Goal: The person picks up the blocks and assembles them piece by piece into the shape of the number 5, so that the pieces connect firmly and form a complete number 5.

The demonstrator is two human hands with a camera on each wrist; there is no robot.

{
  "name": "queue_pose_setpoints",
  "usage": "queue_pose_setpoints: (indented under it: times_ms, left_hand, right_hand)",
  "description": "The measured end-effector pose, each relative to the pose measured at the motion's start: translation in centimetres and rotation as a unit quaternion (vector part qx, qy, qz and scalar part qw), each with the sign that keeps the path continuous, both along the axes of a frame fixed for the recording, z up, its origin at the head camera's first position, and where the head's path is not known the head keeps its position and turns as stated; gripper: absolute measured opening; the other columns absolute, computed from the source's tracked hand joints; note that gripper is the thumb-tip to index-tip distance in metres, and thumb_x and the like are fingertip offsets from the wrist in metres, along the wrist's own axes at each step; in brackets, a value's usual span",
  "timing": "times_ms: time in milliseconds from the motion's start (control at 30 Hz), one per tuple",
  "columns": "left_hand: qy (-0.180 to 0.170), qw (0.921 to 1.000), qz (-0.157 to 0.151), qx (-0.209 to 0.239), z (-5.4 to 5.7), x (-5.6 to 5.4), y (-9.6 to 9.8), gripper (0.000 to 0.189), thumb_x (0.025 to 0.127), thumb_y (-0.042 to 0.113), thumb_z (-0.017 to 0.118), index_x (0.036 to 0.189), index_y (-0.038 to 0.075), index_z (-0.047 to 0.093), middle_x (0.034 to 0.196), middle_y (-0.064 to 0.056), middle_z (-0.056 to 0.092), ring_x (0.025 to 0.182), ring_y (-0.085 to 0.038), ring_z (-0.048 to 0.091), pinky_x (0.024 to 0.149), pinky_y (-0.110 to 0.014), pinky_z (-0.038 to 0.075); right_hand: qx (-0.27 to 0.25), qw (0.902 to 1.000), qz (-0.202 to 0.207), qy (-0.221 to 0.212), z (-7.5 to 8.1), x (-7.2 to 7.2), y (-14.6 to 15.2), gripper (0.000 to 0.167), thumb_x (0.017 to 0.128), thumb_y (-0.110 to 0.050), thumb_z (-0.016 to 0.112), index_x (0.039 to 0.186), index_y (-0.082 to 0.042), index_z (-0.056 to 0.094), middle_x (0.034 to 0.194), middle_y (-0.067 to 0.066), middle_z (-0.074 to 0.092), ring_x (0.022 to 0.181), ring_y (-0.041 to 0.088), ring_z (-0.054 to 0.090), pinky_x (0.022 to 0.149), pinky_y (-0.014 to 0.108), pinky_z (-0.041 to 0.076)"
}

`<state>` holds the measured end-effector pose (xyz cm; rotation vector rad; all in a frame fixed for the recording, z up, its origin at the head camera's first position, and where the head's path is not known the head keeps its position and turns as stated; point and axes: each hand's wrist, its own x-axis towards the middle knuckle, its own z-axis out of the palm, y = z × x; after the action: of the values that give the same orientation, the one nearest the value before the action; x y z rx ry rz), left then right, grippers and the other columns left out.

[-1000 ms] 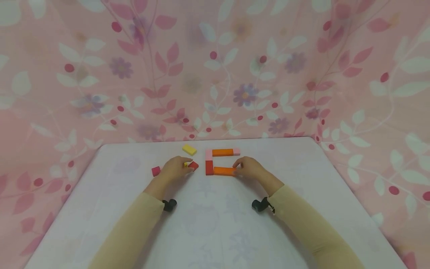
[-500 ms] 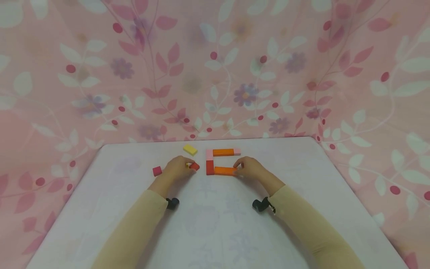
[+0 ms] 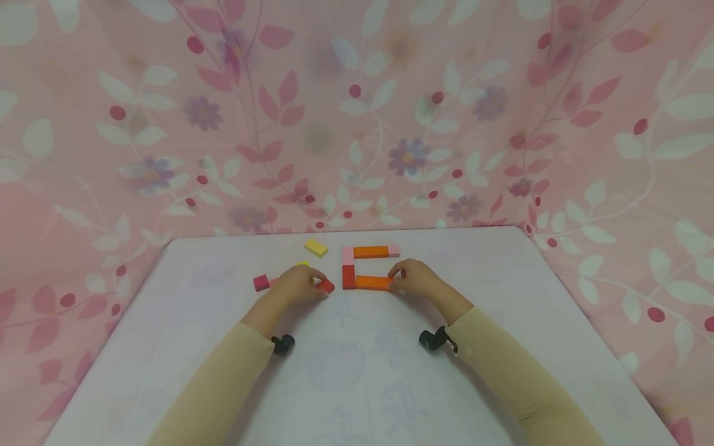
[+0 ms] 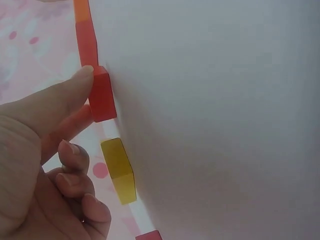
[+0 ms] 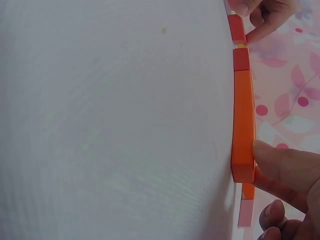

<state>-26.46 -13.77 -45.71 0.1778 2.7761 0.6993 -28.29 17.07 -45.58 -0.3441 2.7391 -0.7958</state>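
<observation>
My left hand [image 3: 290, 286] pinches a small red block [image 4: 103, 95] between thumb and forefinger, its other fingers curled in. A short gap separates this block from the standing red block [image 3: 348, 277] at the corner of a block outline. From that corner an orange block [image 3: 372, 283] runs to the right. My right hand [image 3: 418, 280] grips the far end of the orange block, with the thumb on the near side in the right wrist view. A pink block [image 3: 348, 255], a second orange block [image 3: 370, 252] and a small pink block [image 3: 393, 251] form the outline's back part.
Left of the outline lies a yellow block [image 3: 315, 248]. Another yellow block [image 3: 302, 264] is partly hidden behind my left hand. A crimson cube [image 3: 261, 283] sits beside that hand, with a pink block [image 3: 273, 282] partly showing. A floral curtain [image 3: 357, 124] hangs behind the white table [image 3: 357, 384].
My left hand has drawn the red block slightly nearer to me and to the right, uncovering more of the yellow and pink blocks behind it. The right hand stays on the orange block.
</observation>
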Motion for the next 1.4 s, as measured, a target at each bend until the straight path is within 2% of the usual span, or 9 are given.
queue_pose_setpoints:
  times_ms: [167,333,467,667,767,933,1233,1400]
  left_hand:
    - [-0.010,0.9999,-0.008,0.005,0.3,0.7,0.3,0.042,0.082,0.040,0.082,0.121,0.028,0.073,0.103,0.000,0.063,0.097,-0.022,0.055,0.089,-0.044,0.051]
    - [-0.020,0.9994,-0.028,0.007,0.3,1.0,1.1,0.040,0.080,0.039,0.084,0.118,0.030,0.075,0.101,0.001,0.063,0.095,-0.021,0.055,0.085,-0.040,0.052]
    - [-0.029,0.9983,-0.048,0.015,0.3,1.4,1.9,0.039,0.080,0.038,0.085,0.117,0.029,0.075,0.098,0.002,0.062,0.093,-0.020,0.054,0.081,-0.038,0.052]
    - [-0.019,0.9954,-0.092,0.017,0.1,1.7,3.0,0.045,0.081,0.038,0.084,0.122,0.026,0.073,0.094,0.003,0.061,0.091,-0.019,0.054,0.079,-0.034,0.051]
    - [-0.017,0.9938,-0.108,0.017,-0.1,1.7,3.6,0.046,0.081,0.039,0.084,0.124,0.026,0.072,0.095,0.004,0.061,0.091,-0.018,0.055,0.079,-0.033,0.051]
    - [-0.016,0.9927,-0.118,0.014,-0.3,1.6,4.5,0.044,0.081,0.041,0.084,0.121,0.027,0.073,0.096,0.006,0.061,0.092,-0.017,0.055,0.081,-0.034,0.051]
    - [0.000,0.9897,-0.143,0.009,-0.6,1.6,6.3,0.041,0.082,0.042,0.082,0.120,0.028,0.073,0.105,0.010,0.066,0.098,-0.014,0.056,0.091,-0.037,0.051]
    - [0.002,0.9884,-0.151,0.010,-0.5,1.6,7.2,0.041,0.083,0.040,0.082,0.121,0.028,0.073,0.099,0.010,0.065,0.094,-0.015,0.056,0.089,-0.036,0.050]
  right_hand:
    - [0.000,1.0000,0.002,0.002,-0.1,-0.1,0.2,0.026,0.087,-0.025,0.078,0.110,-0.013,0.075,0.087,0.007,0.057,0.078,0.022,0.051,0.068,0.033,0.041]
    - [-0.002,1.0000,0.006,0.002,0.0,0.0,0.3,0.027,0.086,-0.024,0.079,0.110,-0.012,0.075,0.086,0.007,0.056,0.076,0.021,0.050,0.066,0.032,0.041]
    - [-0.001,1.0000,0.008,0.000,0.1,0.0,0.3,0.027,0.086,-0.024,0.079,0.110,-0.012,0.075,0.084,0.007,0.056,0.075,0.021,0.050,0.066,0.031,0.040]
    - [0.003,1.0000,0.004,0.002,0.3,0.0,0.2,0.027,0.086,-0.025,0.080,0.110,-0.013,0.075,0.086,0.007,0.056,0.077,0.022,0.049,0.067,0.032,0.040]
    - [0.004,1.0000,0.001,0.000,0.2,0.0,0.2,0.027,0.086,-0.025,0.080,0.110,-0.013,0.075,0.087,0.008,0.056,0.078,0.022,0.050,0.068,0.032,0.040]
    - [0.004,1.0000,-0.005,-0.007,0.2,0.1,0.2,0.028,0.086,-0.025,0.080,0.111,-0.013,0.075,0.089,0.008,0.057,0.081,0.023,0.051,0.070,0.033,0.041]
    - [-0.004,0.9999,-0.011,-0.010,0.4,0.1,0.5,0.028,0.087,-0.026,0.078,0.112,-0.013,0.074,0.091,0.008,0.058,0.081,0.024,0.052,0.070,0.033,0.044]
    - [-0.005,0.9997,-0.011,-0.020,0.4,0.3,0.6,0.027,0.088,-0.025,0.077,0.112,-0.014,0.074,0.091,0.008,0.058,0.081,0.023,0.052,0.069,0.033,0.044]
